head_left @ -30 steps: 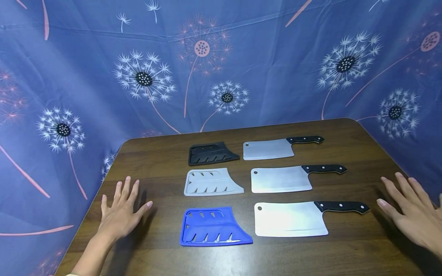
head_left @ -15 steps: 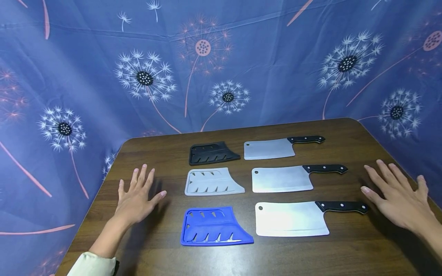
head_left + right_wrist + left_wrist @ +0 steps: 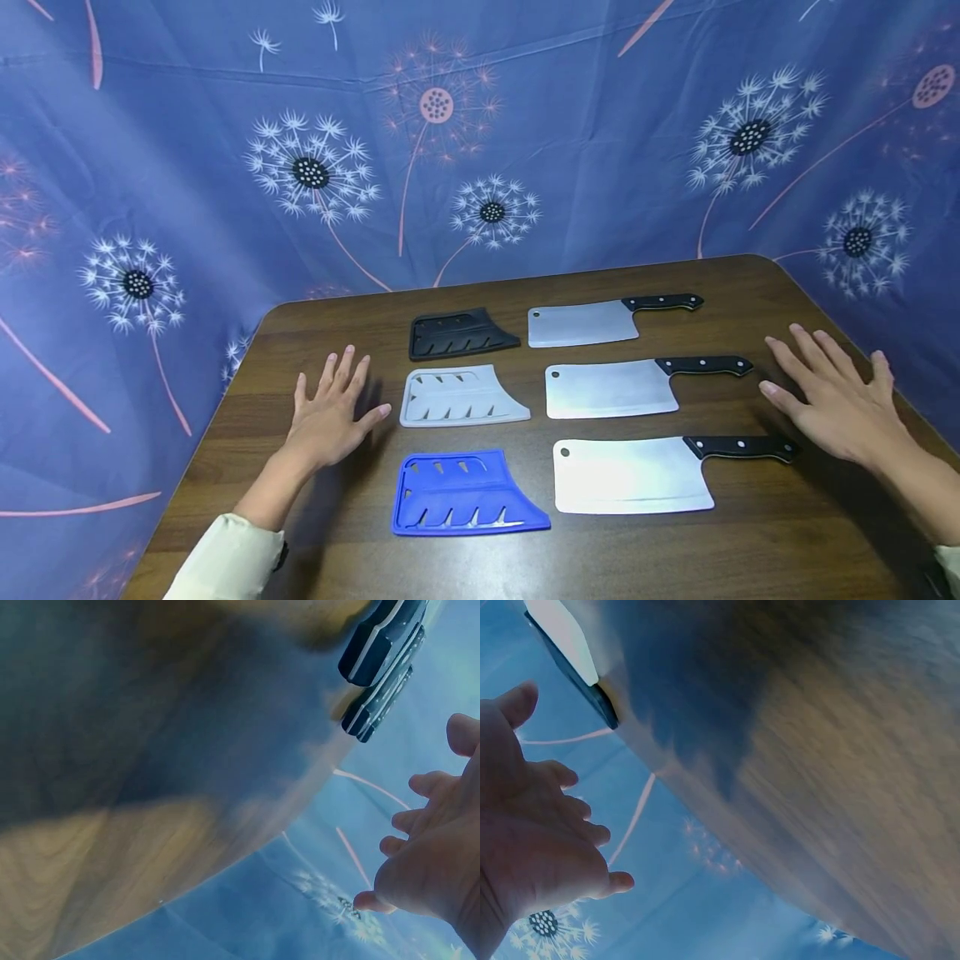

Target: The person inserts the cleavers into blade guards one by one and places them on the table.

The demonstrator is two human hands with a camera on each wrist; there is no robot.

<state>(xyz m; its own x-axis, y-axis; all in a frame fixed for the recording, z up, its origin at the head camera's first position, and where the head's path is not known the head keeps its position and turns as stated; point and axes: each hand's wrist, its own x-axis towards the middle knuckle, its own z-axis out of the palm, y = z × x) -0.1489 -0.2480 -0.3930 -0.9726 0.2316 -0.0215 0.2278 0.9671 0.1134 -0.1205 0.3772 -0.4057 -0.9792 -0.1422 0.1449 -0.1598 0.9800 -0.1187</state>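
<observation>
Three cleavers with black riveted handles lie in a column on the wooden table: a far cleaver (image 3: 582, 324), a middle cleaver (image 3: 611, 390) and a near cleaver (image 3: 632, 476). To their left lie three blade covers, one black (image 3: 459, 333), one white (image 3: 459, 396) and one blue (image 3: 463, 493). My left hand (image 3: 330, 422) hovers with fingers spread, left of the white cover and holding nothing. On the other side my right hand (image 3: 840, 404) is held spread above the table, right of the middle and near cleavers' handles (image 3: 382, 645). It holds nothing either.
The brown wooden table (image 3: 480, 567) has rounded far corners. Behind it and at both sides hangs a blue cloth (image 3: 585, 167) printed with dandelions. Pale sleeves (image 3: 228, 558) cover the forearms.
Both hands have moved inward and farther over the table, the left toward the covers and the right toward the cleaver handles. The cleavers and covers have stayed in place.
</observation>
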